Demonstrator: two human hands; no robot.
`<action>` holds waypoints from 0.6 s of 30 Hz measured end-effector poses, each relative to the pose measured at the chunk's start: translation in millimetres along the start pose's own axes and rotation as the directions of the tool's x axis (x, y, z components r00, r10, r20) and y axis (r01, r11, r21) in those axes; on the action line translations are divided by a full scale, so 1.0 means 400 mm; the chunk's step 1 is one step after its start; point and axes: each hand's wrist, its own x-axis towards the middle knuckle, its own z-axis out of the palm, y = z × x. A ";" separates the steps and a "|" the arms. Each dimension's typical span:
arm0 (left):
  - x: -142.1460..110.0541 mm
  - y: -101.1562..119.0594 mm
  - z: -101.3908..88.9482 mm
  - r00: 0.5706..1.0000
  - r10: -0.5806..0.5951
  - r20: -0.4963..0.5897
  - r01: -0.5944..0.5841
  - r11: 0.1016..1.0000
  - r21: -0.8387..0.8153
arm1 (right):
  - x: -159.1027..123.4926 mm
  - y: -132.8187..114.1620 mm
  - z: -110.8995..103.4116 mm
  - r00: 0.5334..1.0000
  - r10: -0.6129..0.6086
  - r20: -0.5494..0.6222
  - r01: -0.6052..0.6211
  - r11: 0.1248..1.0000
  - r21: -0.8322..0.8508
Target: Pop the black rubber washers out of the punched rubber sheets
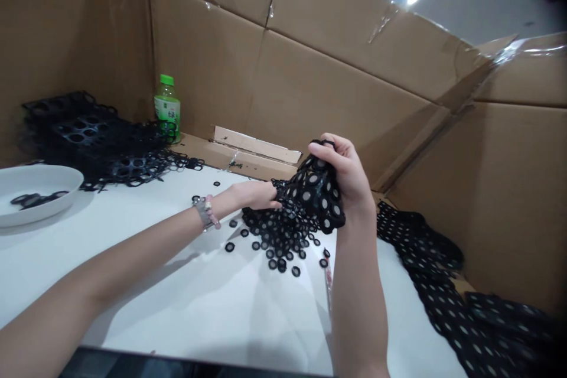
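Head view: A right hand (352,174) clutches a dotted black sheet (313,195) above scattered black rings (281,242); the left hand (256,194), its grasp unclear, meets the sheet's left edge. A white bowl (66,180) and green bottle (167,109) stand far left.

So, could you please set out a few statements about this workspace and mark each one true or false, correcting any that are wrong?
1. The right hand grips a dotted black sheet. True.
2. The white bowl holds some dark pieces. True.
3. The green-capped bottle stands inside the white bowl. False: the green-capped bottle stands outside it, by the black mesh heap.
4. A beaded bracelet circles the wrist of the right hand. False: the beaded bracelet is at the left hand.
5. Small round pieces lie loose on the white table. True.
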 end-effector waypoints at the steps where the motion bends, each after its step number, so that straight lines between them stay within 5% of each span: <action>1: -0.011 -0.003 -0.025 0.999 -0.034 0.012 0.034 0.999 0.018 | -0.001 0.000 -0.005 0.999 0.026 0.026 -0.026 1.000 -0.011; 3: -0.039 -0.001 -0.086 0.996 -0.089 -0.017 0.089 0.996 0.028 | -0.002 0.001 -0.013 0.996 0.067 0.057 -0.064 0.997 -0.039; 5: -0.070 0.019 -0.146 0.980 -0.095 -0.173 0.083 0.994 -0.072 | -0.001 0.004 -0.015 0.995 0.075 0.072 -0.071 0.996 -0.062; 8: -0.100 0.071 -0.195 0.915 -0.048 -0.400 -0.083 0.949 -0.303 | 0.005 0.009 -0.001 0.993 0.043 0.114 -0.035 0.997 -0.072; 12: -0.091 0.120 -0.179 0.898 0.021 -0.440 -0.237 0.865 -0.443 | 0.005 0.003 0.018 0.987 0.043 0.154 -0.035 0.998 -0.055; 18: -0.056 0.097 -0.150 0.844 -0.109 -0.526 -0.271 0.760 -0.591 | -0.011 -0.008 -0.008 0.964 0.117 0.239 -0.102 0.992 -0.076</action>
